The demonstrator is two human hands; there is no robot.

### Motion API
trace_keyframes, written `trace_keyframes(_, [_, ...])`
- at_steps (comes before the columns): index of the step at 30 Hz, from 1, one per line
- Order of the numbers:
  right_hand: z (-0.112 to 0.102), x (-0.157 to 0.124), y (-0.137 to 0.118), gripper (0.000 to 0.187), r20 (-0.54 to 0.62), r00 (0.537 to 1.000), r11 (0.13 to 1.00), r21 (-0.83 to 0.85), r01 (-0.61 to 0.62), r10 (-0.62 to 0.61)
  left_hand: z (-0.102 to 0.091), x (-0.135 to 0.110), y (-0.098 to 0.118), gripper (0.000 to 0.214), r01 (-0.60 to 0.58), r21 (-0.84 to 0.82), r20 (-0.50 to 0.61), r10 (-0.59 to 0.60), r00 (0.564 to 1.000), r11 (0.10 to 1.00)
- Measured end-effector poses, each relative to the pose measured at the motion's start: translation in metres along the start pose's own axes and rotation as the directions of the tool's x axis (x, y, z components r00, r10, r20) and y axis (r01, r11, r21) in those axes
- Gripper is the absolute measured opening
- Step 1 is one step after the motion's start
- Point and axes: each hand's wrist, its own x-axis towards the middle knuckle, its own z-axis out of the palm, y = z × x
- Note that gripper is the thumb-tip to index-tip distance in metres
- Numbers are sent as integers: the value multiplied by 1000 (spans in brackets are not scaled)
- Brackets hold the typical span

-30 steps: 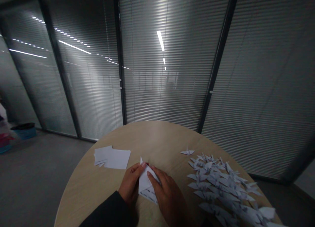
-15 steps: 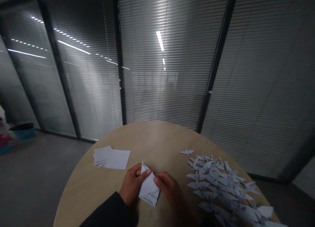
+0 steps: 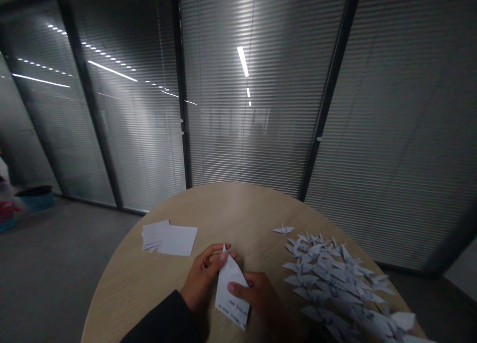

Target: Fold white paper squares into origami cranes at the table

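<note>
A partly folded white paper (image 3: pixel 231 292) with a pointed top and some print near its lower edge is held just above the round wooden table (image 3: pixel 238 209). My left hand (image 3: pixel 203 276), in a dark sleeve, pinches the paper's upper tip between its fingers. My right hand (image 3: pixel 261 296) grips the paper's right side, thumb on the front. Both hands are closed on it near the table's front edge.
A small stack of square white sheets (image 3: pixel 169 238) lies to the left of my hands. A large heap of folded paper cranes (image 3: pixel 335 278) covers the table's right side, with one lone crane (image 3: pixel 283 229) behind it. Glass walls with blinds (image 3: pixel 253 100) stand beyond.
The paper has been raised and turned more upright, its point now higher. My right hand has slid down and to the right along its edge.
</note>
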Motion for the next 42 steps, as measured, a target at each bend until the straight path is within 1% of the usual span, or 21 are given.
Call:
trace_keyframes(2, [-1,0,0,35,13,1000,1000,22,-13,12,1,-1,4,47,-19,-8,-14,19,1000,1000])
trace_keyframes(7, [0,-1,-1,34,37,999,999,37,-22,21,3,-1,11,47,-36,30,-13,37,999,999])
trace_keyframes(13, [1,-3,-4,34,53,998,997,61,-40,36,7,-1,14,42,-40,39,-103,44,994,998])
trace_keyframes(19, [3,-7,-8,30,-2,999,999,-7,-40,40,8,-2,13,37,-38,36,-173,43,984,999])
trace_keyframes(26, [6,-7,-8,28,16,1000,999,31,-9,8,10,-3,13,46,-44,32,-204,49,978,999])
trace_keyframes(30, [5,-7,-6,27,14,1000,1000,8,-6,6,5,0,10,50,-90,41,-225,97,970,995])
trace_keyframes(33, [6,-6,-4,26,-17,1000,1000,-9,-3,3,1,3,8,50,-92,9,-229,92,969,996])
trace_keyframes(35, [7,-6,-3,26,-34,999,1000,-4,-6,6,1,4,7,48,-73,-11,-206,69,976,997])
trace_keyframes(39, [6,-4,-1,26,-11,1000,999,-13,-30,30,5,1,6,43,-1,29,-133,4,991,1000])
trace_keyframes(42, [5,-3,-1,26,6,1000,1000,-13,-14,14,5,0,5,40,1,37,-136,4,991,999])
